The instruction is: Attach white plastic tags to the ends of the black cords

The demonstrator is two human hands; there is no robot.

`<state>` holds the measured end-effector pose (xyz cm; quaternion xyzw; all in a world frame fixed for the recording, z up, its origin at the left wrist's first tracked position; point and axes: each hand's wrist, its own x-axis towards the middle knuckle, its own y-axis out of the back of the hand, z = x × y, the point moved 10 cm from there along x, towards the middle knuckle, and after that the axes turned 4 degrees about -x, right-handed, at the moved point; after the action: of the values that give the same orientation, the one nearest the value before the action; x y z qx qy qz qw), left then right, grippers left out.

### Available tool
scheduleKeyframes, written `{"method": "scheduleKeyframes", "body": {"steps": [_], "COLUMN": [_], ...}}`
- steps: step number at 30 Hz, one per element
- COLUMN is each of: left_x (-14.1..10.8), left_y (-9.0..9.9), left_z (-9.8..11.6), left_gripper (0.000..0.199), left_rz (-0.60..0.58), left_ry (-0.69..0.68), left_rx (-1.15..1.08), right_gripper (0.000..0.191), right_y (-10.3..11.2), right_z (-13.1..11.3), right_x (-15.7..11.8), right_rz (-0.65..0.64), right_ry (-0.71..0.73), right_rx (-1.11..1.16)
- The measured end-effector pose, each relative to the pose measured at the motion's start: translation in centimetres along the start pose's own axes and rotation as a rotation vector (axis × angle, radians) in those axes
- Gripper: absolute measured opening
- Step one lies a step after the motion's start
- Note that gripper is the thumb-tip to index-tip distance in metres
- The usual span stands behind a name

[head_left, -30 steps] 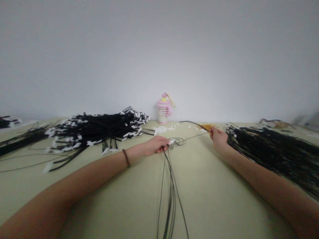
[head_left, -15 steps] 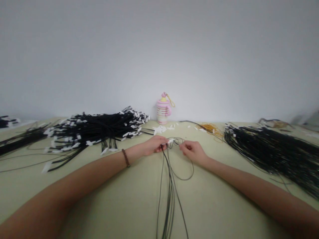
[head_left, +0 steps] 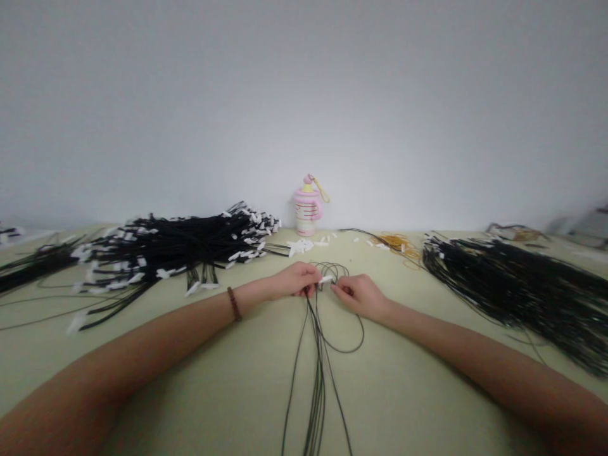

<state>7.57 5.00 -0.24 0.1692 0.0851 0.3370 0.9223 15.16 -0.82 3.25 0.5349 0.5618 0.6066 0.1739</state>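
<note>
My left hand (head_left: 300, 279) is closed with its fingertips pinching a small white connector (head_left: 325, 279). Several black wires (head_left: 316, 380) run from beneath this hand toward me over the table. Just right of the connector, my right hand (head_left: 358, 294) is closed, thumb and forefinger pinched on the end of a thin black wire (head_left: 348, 349) that loops below the hand. More thin wire curls behind both hands. The very tip between the right fingers is too small to make out.
Black wire bundles with white connectors (head_left: 185, 240) are heaped on the left. A long black wire bundle (head_left: 513, 291) lies at right, beside yellow rubber bands (head_left: 396, 244). Loose white connectors (head_left: 301, 247) lie in front of a pink and white cup (head_left: 306, 209) by the wall.
My right hand has come left, closer to the white connector in my left hand. The wire loop has shifted with it. The whole view has moved slightly.
</note>
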Motion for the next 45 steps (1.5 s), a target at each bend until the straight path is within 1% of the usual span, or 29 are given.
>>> {"method": "scheduleKeyframes", "body": {"steps": [5,15,21,27,32,39,45], "left_x": [-0.2,-0.1,-0.1,-0.4,-0.3,-0.2,-0.1], "left_y": [-0.2,-0.2,-0.2,-0.3,-0.2,-0.3,-0.3], "left_z": [0.4,0.4,0.4,0.7,0.7,0.6,0.4], "left_gripper": [0.033,0.031,0.03,0.032,0.034,0.037,0.035], "left_rz": [0.002,-0.007,-0.009,-0.005,-0.001,-0.024,-0.032], "left_ry": [-0.017,-0.023,-0.028,-0.027,-0.044,-0.046,-0.055], "left_rx": [0.036,0.046,0.046,0.068,0.078,0.09,0.083], "right_gripper": [0.03,0.031,0.032,0.032,0.034,0.036,0.031], "right_y": [0.0,-0.6,-0.8,-0.9,-1.0,-1.3,-1.0], "right_z": [0.2,-0.5,-0.2,-0.4,-0.3,-0.1,-0.2], "right_x": [0.0,0.0,0.1,0.1,0.1,0.0,0.1], "right_rz": [0.007,-0.053,-0.052,-0.08,-0.105,-0.089,-0.063], "right_ry": [-0.007,0.051,0.042,0.05,0.029,0.041,0.046], "right_rx": [-0.036,-0.14,-0.142,-0.148,-0.205,-0.252,-0.201]}}
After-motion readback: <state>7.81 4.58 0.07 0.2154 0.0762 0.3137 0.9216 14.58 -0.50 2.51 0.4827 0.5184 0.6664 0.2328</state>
